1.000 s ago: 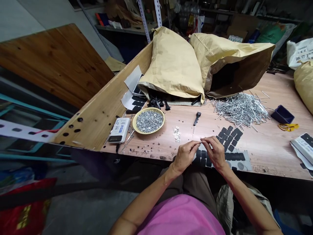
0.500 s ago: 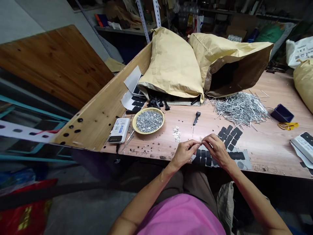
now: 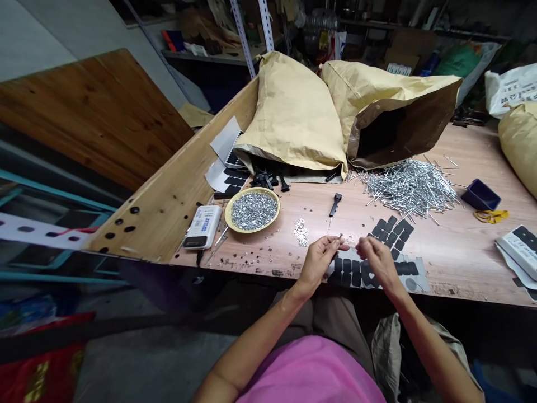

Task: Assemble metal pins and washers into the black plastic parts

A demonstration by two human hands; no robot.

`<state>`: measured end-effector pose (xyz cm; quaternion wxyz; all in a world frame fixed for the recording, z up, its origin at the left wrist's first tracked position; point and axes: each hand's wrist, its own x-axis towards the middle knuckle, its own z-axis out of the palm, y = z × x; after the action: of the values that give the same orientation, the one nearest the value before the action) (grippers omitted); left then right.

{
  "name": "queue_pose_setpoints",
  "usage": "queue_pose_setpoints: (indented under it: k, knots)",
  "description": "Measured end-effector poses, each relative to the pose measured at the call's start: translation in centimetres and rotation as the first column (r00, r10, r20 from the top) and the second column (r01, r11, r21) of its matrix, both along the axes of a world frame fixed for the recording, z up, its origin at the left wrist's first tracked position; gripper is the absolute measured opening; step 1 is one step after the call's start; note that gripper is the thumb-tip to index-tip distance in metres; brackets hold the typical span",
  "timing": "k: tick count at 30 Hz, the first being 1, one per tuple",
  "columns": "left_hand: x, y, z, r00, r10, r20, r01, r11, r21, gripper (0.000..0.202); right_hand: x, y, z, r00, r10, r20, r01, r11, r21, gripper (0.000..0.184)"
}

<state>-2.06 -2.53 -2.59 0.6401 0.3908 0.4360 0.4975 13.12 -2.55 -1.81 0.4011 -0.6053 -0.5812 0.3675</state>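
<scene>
Just now, near the tabletop's (image 3: 453, 263) front edge, the right hand (image 3: 380, 262), curled, its grip unclear, was withdrawn, leaving a tiny piece (image 3: 341, 237) pinched by the left hand (image 3: 316, 261) alone.

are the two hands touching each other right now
No, a visible gap separates the left hand from the right hand.

Left fingers (image 3: 332, 245) pinched, right fingers (image 3: 366, 245) curled

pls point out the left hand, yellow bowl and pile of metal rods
Left hand (image 3: 314, 263): head view, back of the hand.
Yellow bowl (image 3: 227, 213): head view, left rim.
Pile of metal rods (image 3: 411, 189): head view, middle of the pile.
</scene>
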Motion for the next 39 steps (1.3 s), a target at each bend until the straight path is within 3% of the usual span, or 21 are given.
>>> queue_pose_setpoints:
  k: [2, 5, 9, 12, 18, 21, 24, 28, 32, 36, 39]
  knots:
    - [0.7, 0.3, 0.0, 0.985, 0.055, 0.165, -0.046, 0.997, -0.061, 0.027, -0.5, -0.6, -0.7, 0.986, 0.023, -0.164, -0.026, 1.000, -0.018, 0.041]
    - [1.9, 0.6, -0.1, 0.941, 0.149, 0.305, -0.102, 0.981, -0.165, 0.032, -1.2, -1.2, -2.0, 0.930, -0.012, -0.367, -0.020, 0.996, -0.084, 0.045]
    - [3.8, 0.8, -0.2, 0.895, 0.225, 0.386, -0.132, 0.958, -0.253, 0.033, -1.1, -1.2, -2.9, 0.913, -0.053, -0.404, 0.023, 0.997, -0.079, 0.039]
    - [5.2, 1.0, -0.5, 0.866, 0.265, 0.424, -0.146, 0.945, -0.294, 0.035, -0.6, -1.1, -2.9, 0.946, -0.070, -0.317, 0.074, 0.997, 0.002, 0.031]
    - [8.0, 1.2, -1.0, 0.882, 0.213, 0.420, -0.078, 0.946, -0.315, 0.037, 0.9, -1.2, -2.7, 0.978, -0.135, -0.157, 0.146, 0.987, 0.064, 0.027]
    - [8.1, 1.4, -1.2, 0.938, 0.120, 0.324, -0.012, 0.948, -0.317, 0.038, 4.5, 0.0, -3.0, 0.980, -0.197, -0.033, 0.200, 0.967, 0.157, 0.026]
    - [7.2, 1.5, -1.5, 0.977, 0.083, 0.197, -0.017, 0.948, -0.317, 0.046, 9.8, 2.0, -4.0, 0.918, -0.297, 0.263, 0.210, 0.926, 0.314, 0.026]
    - [6.2, 1.8, -2.2, 0.984, 0.135, 0.118, -0.094, 0.949, -0.302, 0.050, 15.4, 4.4, -5.7, 0.704, -0.360, 0.612, 0.127, 0.912, 0.390, 0.029]
    - [6.3, 2.1, -2.4, 0.982, 0.167, 0.083, -0.134, 0.942, -0.307, 0.053, 17.5, 6.0, -6.6, 0.555, -0.313, 0.771, 0.014, 0.930, 0.367, 0.024]
    - [6.3, 2.5, -2.3, 0.986, 0.160, 0.041, -0.143, 0.950, -0.278, 0.056, 17.9, 6.1, -6.9, 0.538, -0.197, 0.819, -0.161, 0.930, 0.329, 0.030]
    - [6.1, 2.7, -2.3, 0.984, 0.181, 0.005, -0.174, 0.955, -0.242, 0.056, 17.6, 4.7, -7.4, 0.558, -0.023, 0.829, -0.348, 0.901, 0.260, 0.030]
